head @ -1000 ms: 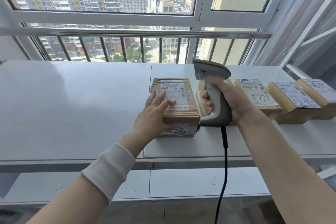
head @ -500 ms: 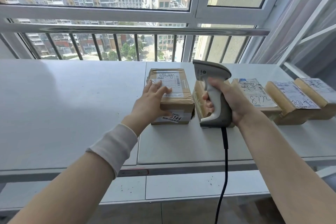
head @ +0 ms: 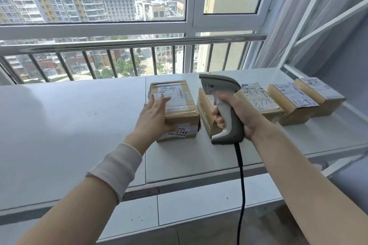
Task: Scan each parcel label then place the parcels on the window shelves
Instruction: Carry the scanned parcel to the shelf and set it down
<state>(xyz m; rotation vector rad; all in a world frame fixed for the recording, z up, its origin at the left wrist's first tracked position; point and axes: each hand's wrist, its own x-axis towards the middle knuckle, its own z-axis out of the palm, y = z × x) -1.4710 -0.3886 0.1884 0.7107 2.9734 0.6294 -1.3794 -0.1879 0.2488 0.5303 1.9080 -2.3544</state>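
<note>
Left hand lay open on the nearest parcel, fingers straight and slightly spread over its top left edge, thumb down on the front face by a white sticker reading "144". A pale sleeve covered the left wrist. Right hand was wrapped round the handle of a grey and white scanner, all fingers curled on the grip; scanner upright, head pointing away toward the window. Could not tell if the trigger was pressed. A black cable hung from the handle base, down past the front edge of the shelf.

The parcel, a brown taped carton with its label facing up, sat on the white shelf near its middle, just right of the seam between the two shelf panels, well back from the front edge. A second parcel stood just to its right, mostly hidden behind the scanner and hand. A third parcel, with handwritten digits on its label, came next, then a fourth parcel and a fifth parcel, the row running to the shelf's right end. The last three touched or nearly touched each other.

A lower shelf showed below the front edge. A metal railing ran behind the back edge, before the window.
</note>
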